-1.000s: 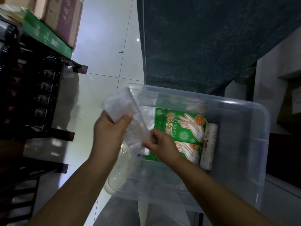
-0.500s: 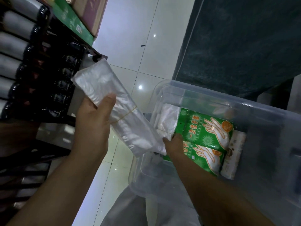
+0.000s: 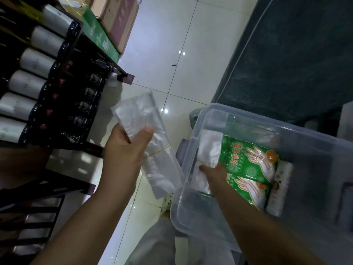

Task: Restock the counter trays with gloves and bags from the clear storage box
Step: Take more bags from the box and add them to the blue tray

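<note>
Down at the lower middle of the frame, the left hand [image 3: 122, 150] grips a banded bundle of clear bags [image 3: 152, 146], held up beside the clear storage box [image 3: 248, 119], outside it. Just to the right, the right hand [image 3: 214, 173] is inside the box, fingers curled on a white pack of bags [image 3: 208, 148]. Green glove packs [image 3: 248, 161] lie next to that pack. Farther off, at the upper left, bottles [image 3: 38, 62] lie on a dark shelf [image 3: 122, 74].

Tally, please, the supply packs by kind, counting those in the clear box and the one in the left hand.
Clear bag bundles: 2, one held by the left hand, one gripped by the right hand in the clear box
Green glove packs: 2
White roll: 1
Total: 5
</note>
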The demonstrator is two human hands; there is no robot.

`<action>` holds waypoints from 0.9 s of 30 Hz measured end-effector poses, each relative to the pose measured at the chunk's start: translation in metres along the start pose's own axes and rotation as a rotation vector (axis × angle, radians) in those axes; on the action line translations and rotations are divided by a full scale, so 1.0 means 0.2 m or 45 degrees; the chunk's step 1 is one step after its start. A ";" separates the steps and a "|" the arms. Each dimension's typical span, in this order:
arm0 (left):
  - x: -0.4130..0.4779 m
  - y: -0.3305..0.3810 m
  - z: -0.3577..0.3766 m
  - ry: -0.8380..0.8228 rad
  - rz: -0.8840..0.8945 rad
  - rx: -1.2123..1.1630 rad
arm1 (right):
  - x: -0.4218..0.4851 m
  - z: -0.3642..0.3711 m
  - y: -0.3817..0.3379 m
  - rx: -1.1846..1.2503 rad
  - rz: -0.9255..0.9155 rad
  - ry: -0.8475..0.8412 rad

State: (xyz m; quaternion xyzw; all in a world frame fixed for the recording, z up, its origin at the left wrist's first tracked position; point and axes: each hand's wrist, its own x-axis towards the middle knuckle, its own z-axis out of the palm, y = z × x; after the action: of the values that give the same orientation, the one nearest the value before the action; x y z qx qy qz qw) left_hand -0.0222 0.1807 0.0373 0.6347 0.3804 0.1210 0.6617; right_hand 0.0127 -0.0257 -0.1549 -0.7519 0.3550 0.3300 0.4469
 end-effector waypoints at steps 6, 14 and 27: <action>-0.14 0.12 0.10 -0.200 -0.108 0.157 | -0.34 -0.34 -0.10 0.068 -0.283 -0.132; -0.50 0.43 0.42 -0.514 -0.030 0.254 | -1.03 -0.77 -0.35 0.261 -0.662 -0.347; -1.26 0.81 0.86 -0.993 0.259 0.055 | -1.70 -1.39 -0.01 0.726 -0.745 0.116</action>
State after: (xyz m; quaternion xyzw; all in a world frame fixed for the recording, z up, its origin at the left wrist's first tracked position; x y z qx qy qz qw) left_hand -0.0277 -0.0830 0.2607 0.6812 0.0386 -0.0720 0.7275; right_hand -0.1152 -0.1962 0.2296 -0.6811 0.2227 0.0437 0.6961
